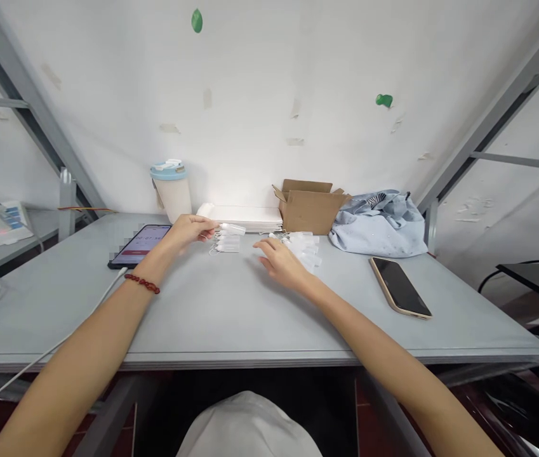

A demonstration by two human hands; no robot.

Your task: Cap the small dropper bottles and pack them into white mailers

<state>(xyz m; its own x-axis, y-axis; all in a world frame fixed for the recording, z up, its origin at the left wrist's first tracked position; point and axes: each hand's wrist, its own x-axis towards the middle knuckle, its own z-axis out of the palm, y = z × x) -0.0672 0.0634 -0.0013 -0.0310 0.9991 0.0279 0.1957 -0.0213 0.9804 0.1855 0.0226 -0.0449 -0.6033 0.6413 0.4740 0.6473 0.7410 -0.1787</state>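
Note:
My left hand (190, 230) pinches a small translucent plastic piece (233, 229) by its white end, holding it just over the far part of the table. Below it lies a neat row of similar translucent pieces (228, 244), with thin white loops at their left ends. My right hand (282, 261) hovers low over the table with its fingers apart and appears to hold nothing. Close beside its fingers is a loose pile of the same translucent pieces (308, 249), partly hidden by the hand.
Along the wall stand a lidded cup (174, 193), a stack of white sheets (250, 217), an open cardboard box (313, 209) and a light blue cloth bundle (378, 227). One phone (139, 244) with a cable lies left on the grey table (231, 317), another phone (400, 287) right.

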